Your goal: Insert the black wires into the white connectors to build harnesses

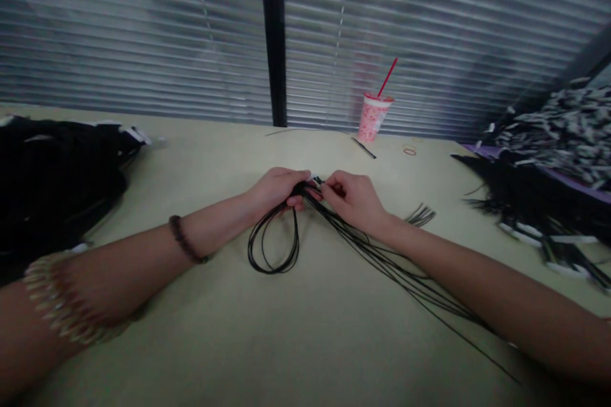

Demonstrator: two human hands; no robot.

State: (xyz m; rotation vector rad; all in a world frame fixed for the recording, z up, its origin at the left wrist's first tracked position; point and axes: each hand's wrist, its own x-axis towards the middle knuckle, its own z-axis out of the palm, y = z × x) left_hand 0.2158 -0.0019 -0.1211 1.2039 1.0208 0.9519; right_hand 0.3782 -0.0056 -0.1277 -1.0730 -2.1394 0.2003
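A bundle of thin black cords (334, 219) is gripped in my left hand (279, 189), just above the table. Part of the bundle hangs below that hand in a loop (274, 269). The other strands run down to the right, passing under my right forearm. A small white piece (315, 179) shows at the top of the bundle, between the two hands. My right hand (356, 200) is closed in a pinch at the cords close to this white piece. Its fingertips partly hide what lies between them.
A dark heap of black material (57, 184) lies at the left. More black cords with white ends (548, 184) are piled at the right. Toward the blinds stand a pink cup (373, 117) with a red straw, a dark pen-like stick (363, 148) and rubber bands (409, 150).
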